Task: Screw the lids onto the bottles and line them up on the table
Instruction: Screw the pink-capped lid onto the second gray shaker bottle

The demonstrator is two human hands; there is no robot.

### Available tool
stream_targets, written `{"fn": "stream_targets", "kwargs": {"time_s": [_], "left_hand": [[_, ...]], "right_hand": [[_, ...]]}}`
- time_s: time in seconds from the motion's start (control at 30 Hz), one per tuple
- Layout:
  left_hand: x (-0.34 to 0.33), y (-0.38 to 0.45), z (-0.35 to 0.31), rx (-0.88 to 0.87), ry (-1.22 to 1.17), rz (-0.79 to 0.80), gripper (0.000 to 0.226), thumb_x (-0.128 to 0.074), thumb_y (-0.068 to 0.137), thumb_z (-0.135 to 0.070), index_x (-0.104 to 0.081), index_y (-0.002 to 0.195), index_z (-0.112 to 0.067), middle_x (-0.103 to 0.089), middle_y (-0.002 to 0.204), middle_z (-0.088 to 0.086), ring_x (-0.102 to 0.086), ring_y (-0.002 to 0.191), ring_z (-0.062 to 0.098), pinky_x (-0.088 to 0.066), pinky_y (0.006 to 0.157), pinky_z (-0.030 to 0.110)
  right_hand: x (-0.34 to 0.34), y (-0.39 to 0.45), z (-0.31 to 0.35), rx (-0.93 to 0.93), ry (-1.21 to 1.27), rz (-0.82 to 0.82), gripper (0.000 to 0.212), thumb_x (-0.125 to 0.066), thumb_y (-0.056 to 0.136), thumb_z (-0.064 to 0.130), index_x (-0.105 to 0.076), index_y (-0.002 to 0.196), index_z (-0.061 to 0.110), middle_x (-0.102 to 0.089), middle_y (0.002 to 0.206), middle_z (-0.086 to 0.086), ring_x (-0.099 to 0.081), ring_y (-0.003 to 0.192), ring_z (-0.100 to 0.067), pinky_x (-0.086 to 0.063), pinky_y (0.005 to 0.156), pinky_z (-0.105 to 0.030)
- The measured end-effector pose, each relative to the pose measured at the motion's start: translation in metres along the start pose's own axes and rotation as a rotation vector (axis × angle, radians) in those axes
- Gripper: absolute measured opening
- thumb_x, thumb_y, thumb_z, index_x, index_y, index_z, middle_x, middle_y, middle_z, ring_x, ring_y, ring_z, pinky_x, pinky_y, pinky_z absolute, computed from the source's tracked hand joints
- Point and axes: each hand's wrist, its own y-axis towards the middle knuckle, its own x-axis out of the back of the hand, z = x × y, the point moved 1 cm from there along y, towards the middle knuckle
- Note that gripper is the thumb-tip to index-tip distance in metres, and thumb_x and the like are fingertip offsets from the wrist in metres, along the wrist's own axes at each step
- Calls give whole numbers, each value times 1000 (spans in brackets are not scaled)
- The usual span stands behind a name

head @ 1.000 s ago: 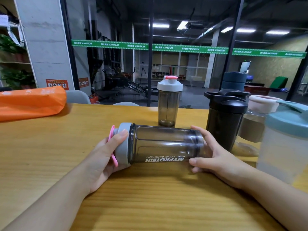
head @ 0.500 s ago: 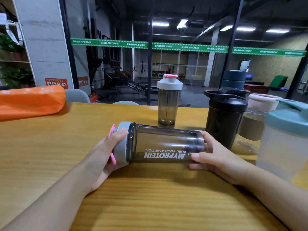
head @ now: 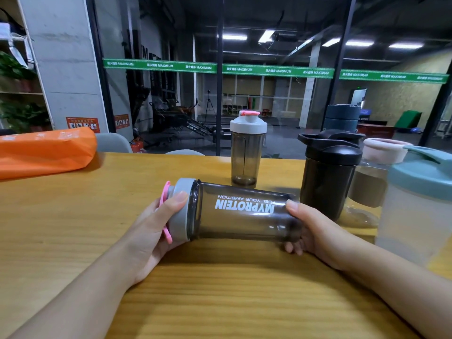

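A: Fingers?
B: Left hand point(head: 156, 223) clamps the grey screw lid with pink loop point(head: 179, 209); right hand point(head: 315, 231) grips the smoky translucent plastic bottle point(head: 244, 214), horizontal above the wooden worktop point(head: 220, 302).
A: Advice?
B: Hold the base steady; twist the lid until snug.

A gym: beyond the glass partition point(head: 281, 99) stand a rowing machine point(head: 186, 123) marked AIR POWER and other exercise equipment, green MAXIMUM banner strips point(head: 276, 70) cross the panes, and protein shaker bottles point(head: 247, 148) crowd the wooden worktop point(head: 73, 216)
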Motion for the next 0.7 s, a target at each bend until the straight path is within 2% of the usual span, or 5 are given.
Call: {"fn": "stream_targets", "kwargs": {"time_s": [0.13, 0.27, 0.4, 0.5, 0.7], "left_hand": [[0, 0, -1, -30, 6, 27, 111, -91, 27, -57, -56, 127, -25, -69, 116, 10, -68, 101, 25, -58, 78, 38], [0, 1, -1, -34, -1, 24, 112, -91, 25, -55, -56, 127, -26, -69, 117, 9, -66, 105, 26, -56, 83, 41], [3, 2, 0, -22, -55, -1, 109, -91, 25, -55, -58, 123, -22, -71, 111, 9, -69, 91, 19, -53, 83, 39], [3, 3, 1, -4, -26, 12, 109, -90, 27, -57, -59, 124, -19, -71, 111, 10, -69, 91, 20, -54, 84, 40], [3, 4, 1, 2, -16, 7, 102, -88, 29, -61, -63, 118, -18, -73, 103, 8, -71, 84, 17, -57, 73, 35]], "right_hand": [[0, 1, 3, -34, -74, 34, 83, -46, 59, 76, -63, 101, 6, -59, 67, -11, -52, 51, -15, -40, 43, -20], [0, 2, 1, -72, 8, 18, 83, -50, 71, 78, -63, 109, 4, -63, 77, -14, -56, 54, -16, -47, 47, -21], [3, 0, -3, 10, 154, -29, 85, -71, 63, 56, -41, 136, 24, -62, 117, -12, -69, 73, -24, -57, 58, -25], [6, -4, -6, 111, -34, -4, 103, -89, 51, 35, -31, 134, 53, -58, 127, 0, -68, 99, -19, -56, 75, -28], [5, -9, 1, 191, -190, 37, 90, -78, 69, 3, -32, 133, 44, -52, 134, 3, -64, 109, -10, -52, 87, -23]]}}
